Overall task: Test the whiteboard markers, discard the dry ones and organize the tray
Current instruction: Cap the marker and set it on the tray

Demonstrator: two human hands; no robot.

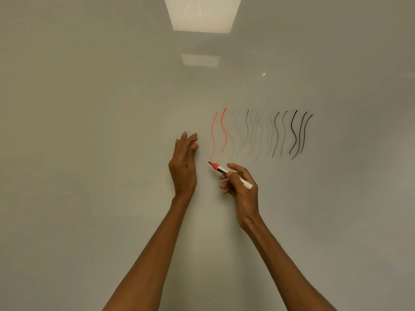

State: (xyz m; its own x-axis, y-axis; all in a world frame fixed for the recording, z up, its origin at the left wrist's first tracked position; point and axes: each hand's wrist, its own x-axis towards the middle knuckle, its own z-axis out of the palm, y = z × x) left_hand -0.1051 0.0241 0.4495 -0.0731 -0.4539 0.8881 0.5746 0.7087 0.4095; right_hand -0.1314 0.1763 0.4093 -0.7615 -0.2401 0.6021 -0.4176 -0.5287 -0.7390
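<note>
Right hand (240,185) grasps the marker (221,169), uncapped. Thumb and forefinger are curled round the white barrel about mid-length, the other fingers folded under it.

Marker's long axis runs diagonally. The red tip end sticks out up and left of the grip. The white tail sticks out down and right of it, over the back of the hand. The tip points at the whiteboard (89,131). Can't tell whether the nib touches the surface.

Just above the nib, up-left from the grip, is the lower end of the leftmost red line (213,135). A second red line (224,131) sits just right of it, bolder. Both are wavy and roughly vertical.

Above and right of the grip is a row of wavy grey strokes (251,133), several faint and thin. Further right are black strokes (294,133), clearly darker.

Left hand (183,167) is beside the marker grip, to its left and apart from it, fingers pointing up along the board. It pinches the red cap (192,144) between the fingertips. Only a small part of the cap shows, so its axis can't be read. The cap sits up and left of the nib, not touching it.

Both forearms come in from the bottom edge. A ceiling light reflection (202,14) shows on the board well above both hands.
</note>
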